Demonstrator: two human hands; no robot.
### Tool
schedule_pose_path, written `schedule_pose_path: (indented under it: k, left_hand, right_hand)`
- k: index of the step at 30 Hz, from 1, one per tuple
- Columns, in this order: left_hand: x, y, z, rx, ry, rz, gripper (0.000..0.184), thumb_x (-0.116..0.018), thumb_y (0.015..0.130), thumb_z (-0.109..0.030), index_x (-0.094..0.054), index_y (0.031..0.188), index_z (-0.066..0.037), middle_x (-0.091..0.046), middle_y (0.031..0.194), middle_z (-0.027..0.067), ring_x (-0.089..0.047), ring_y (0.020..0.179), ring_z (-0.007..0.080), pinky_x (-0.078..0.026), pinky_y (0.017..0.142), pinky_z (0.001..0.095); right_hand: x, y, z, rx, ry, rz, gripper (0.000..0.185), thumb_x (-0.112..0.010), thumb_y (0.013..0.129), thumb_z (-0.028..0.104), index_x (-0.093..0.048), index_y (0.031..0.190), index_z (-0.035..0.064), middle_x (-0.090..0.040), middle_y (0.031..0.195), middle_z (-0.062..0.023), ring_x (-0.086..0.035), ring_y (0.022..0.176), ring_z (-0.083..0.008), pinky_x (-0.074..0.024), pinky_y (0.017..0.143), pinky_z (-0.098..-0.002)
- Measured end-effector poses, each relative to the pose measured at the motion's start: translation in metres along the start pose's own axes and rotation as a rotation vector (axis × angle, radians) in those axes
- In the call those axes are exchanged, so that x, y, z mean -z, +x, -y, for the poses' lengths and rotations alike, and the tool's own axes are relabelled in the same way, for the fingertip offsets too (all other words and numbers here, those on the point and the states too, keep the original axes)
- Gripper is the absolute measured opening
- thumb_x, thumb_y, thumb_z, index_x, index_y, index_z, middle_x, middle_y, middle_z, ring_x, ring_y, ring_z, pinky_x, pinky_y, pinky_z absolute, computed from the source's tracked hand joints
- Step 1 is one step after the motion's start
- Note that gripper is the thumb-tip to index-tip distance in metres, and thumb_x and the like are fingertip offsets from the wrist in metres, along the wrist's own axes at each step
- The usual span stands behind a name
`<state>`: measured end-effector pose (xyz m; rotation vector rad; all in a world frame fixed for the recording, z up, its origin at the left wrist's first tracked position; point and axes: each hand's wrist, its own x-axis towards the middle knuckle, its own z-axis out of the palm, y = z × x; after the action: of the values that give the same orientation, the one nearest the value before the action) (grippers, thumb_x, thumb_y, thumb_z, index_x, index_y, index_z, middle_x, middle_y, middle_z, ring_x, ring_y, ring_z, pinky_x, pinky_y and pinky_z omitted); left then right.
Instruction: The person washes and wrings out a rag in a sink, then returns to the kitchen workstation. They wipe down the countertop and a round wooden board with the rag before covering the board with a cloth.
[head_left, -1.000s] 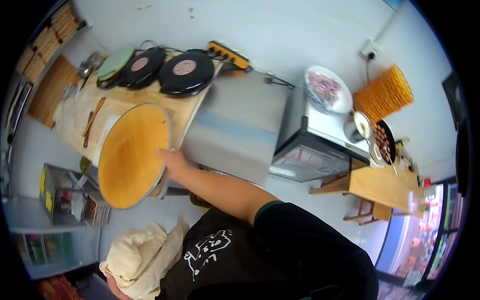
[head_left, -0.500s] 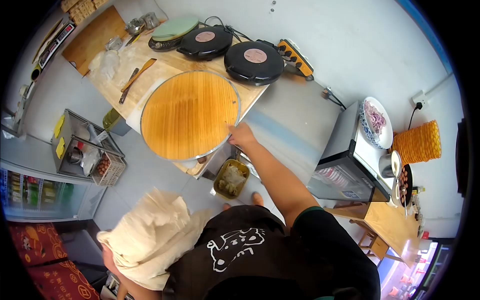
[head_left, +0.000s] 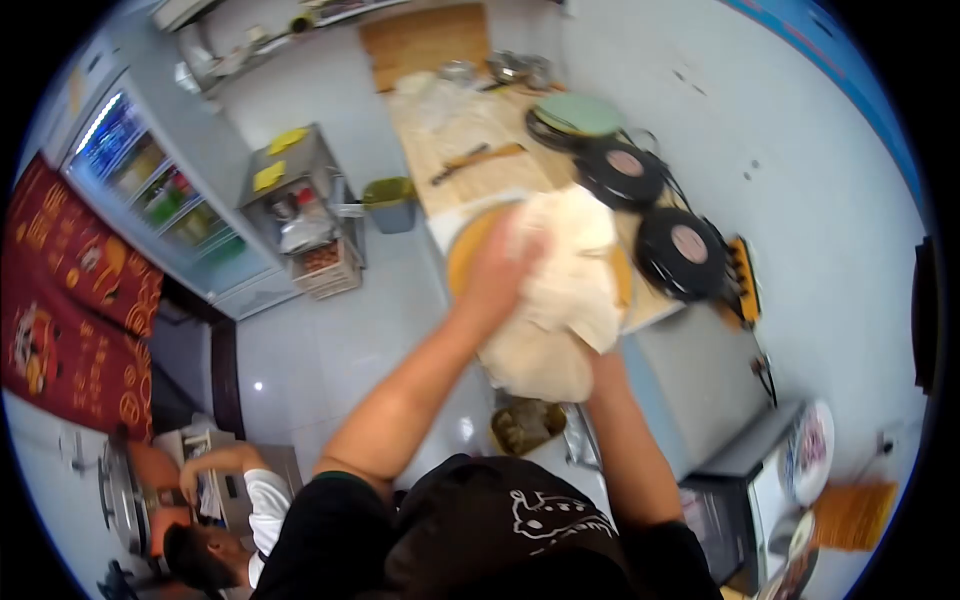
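A bundle of cream cloth-like sheets (head_left: 565, 270) is between my two hands, above the round wooden board (head_left: 466, 250) on the worktable. My left hand (head_left: 505, 265) presses against the bundle's left side, blurred by motion. My right hand (head_left: 603, 372) is at its lower right, with the fingers mostly hidden behind it. The bundle covers most of the board. Beyond the board lie a wooden spatula (head_left: 498, 154) and a dark-handled tool (head_left: 458, 165).
Two black round appliances (head_left: 622, 174) and a green lid (head_left: 578, 114) line the table's right side. A bin (head_left: 390, 204) stands left of the table, a tub (head_left: 527, 426) below it. Another person (head_left: 225, 520) is at the lower left.
The view has turned left. My right hand has let go of the board, which now lies on the table. The cream bundle has moved from my left side to above the board, between both hands.
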<state>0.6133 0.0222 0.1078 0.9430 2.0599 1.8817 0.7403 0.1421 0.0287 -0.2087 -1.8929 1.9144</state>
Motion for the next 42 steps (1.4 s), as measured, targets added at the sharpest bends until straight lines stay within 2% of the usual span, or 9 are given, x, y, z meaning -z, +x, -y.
schedule_pose_path:
  k: [2, 4, 9, 12, 16, 19, 30, 35, 42]
  left_hand:
    - [-0.004, 0.007, 0.029, -0.273, 0.173, -0.024, 0.059, -0.058, 0.095, -0.033, -0.040, 0.139, 0.001, -0.043, 0.140, 0.0209, -0.038, 0.133, 0.0360, -0.030, 0.110, 0.0436]
    - [0.024, -0.003, 0.047, -0.265, 0.203, 0.013, 0.060, -0.058, 0.095, -0.031, -0.037, 0.142, 0.000, -0.037, 0.144, 0.0230, -0.036, 0.135, 0.0359, -0.029, 0.112, 0.0419]
    - [0.142, -0.041, 0.157, 0.032, 0.438, 0.064, 0.060, -0.060, 0.091, -0.040, -0.046, 0.139, -0.006, -0.047, 0.139, 0.0179, -0.041, 0.132, 0.0359, -0.032, 0.109, 0.0457]
    - [0.250, -0.063, 0.238, 0.311, 0.695, 0.073, 0.058, -0.059, 0.089, -0.047, -0.054, 0.134, -0.011, -0.050, 0.138, 0.0137, -0.044, 0.130, 0.0340, -0.034, 0.106, 0.0495]
    - [0.389, -0.093, 0.293, 0.647, 0.876, -0.042, 0.055, -0.058, 0.088, -0.051, -0.057, 0.131, -0.017, -0.052, 0.137, 0.0125, -0.046, 0.128, 0.0321, -0.035, 0.103, 0.0524]
    - [0.468, -0.095, 0.307, 0.828, 0.918, -0.039, 0.054, -0.056, 0.089, -0.051, -0.058, 0.131, -0.017, -0.053, 0.135, 0.0123, -0.047, 0.127, 0.0321, -0.034, 0.103, 0.0527]
    - [0.568, 0.034, 0.373, 0.864, 0.845, 0.140, 0.061, -0.055, 0.090, -0.051, -0.049, 0.140, -0.016, -0.050, 0.139, 0.0138, -0.045, 0.129, 0.0336, -0.034, 0.104, 0.0522]
    - [0.614, 0.105, 0.403, 0.859, 0.934, 0.152, 0.063, -0.057, 0.089, -0.051, -0.048, 0.141, -0.017, -0.048, 0.141, 0.0135, -0.044, 0.130, 0.0337, -0.033, 0.105, 0.0541]
    - [0.709, 0.185, 0.443, 0.891, 1.016, 0.185, 0.073, -0.059, 0.086, -0.053, -0.038, 0.146, -0.017, -0.039, 0.150, 0.0150, -0.040, 0.135, 0.0355, -0.032, 0.106, 0.0570]
  right_hand:
    - [0.034, 0.027, -0.028, -0.052, 0.823, -0.071, 0.042, -0.056, 0.096, 0.018, -0.050, 0.134, 0.0032, -0.059, 0.127, -0.0156, -0.061, 0.110, -0.0254, -0.0505, 0.093, -0.0378]
    - [0.026, 0.047, 0.017, 0.207, -0.022, -0.276, 0.046, -0.059, 0.094, 0.021, -0.049, 0.133, 0.0001, -0.057, 0.128, -0.0168, -0.059, 0.112, -0.0271, -0.0493, 0.095, -0.0382]
    - [0.069, 0.091, -0.061, -0.051, -0.765, -0.130, 0.065, -0.068, 0.086, 0.031, -0.045, 0.138, -0.0007, -0.047, 0.142, -0.0209, -0.051, 0.127, -0.0346, -0.0420, 0.105, -0.0371]
    - [0.009, 0.086, -0.026, -0.594, -1.599, 0.007, 0.068, -0.071, 0.081, 0.039, -0.050, 0.132, -0.0019, -0.025, 0.155, -0.0238, -0.035, 0.136, -0.0415, -0.0367, 0.108, -0.0462]
    - [-0.045, 0.111, -0.035, 0.053, -1.437, -0.245, 0.044, -0.064, 0.088, 0.018, -0.055, 0.125, -0.0035, -0.043, 0.141, -0.0248, -0.042, 0.129, -0.0414, -0.0366, 0.106, -0.0471]
    - [-0.125, 0.142, -0.042, 0.170, -1.253, -0.062, 0.041, -0.064, 0.085, 0.010, -0.055, 0.123, -0.0036, -0.045, 0.139, -0.0240, -0.042, 0.130, -0.0403, -0.0343, 0.109, -0.0453]
    - [-0.300, 0.239, -0.097, 0.058, -1.023, 0.664, 0.038, -0.067, 0.087, 0.021, -0.061, 0.120, 0.0024, -0.054, 0.131, -0.0194, -0.053, 0.119, -0.0371, -0.0449, 0.100, -0.0413]
    - [-0.330, 0.297, -0.153, 0.044, -0.953, 0.683, 0.034, -0.061, 0.091, 0.026, -0.062, 0.117, 0.0046, -0.062, 0.112, -0.0184, -0.061, 0.100, -0.0371, -0.0498, 0.085, -0.0443]
    - [-0.380, 0.373, -0.185, -0.034, -1.011, 0.749, 0.036, -0.059, 0.092, 0.031, -0.061, 0.118, 0.0073, -0.064, 0.109, -0.0141, -0.062, 0.100, -0.0353, -0.0505, 0.086, -0.0446]
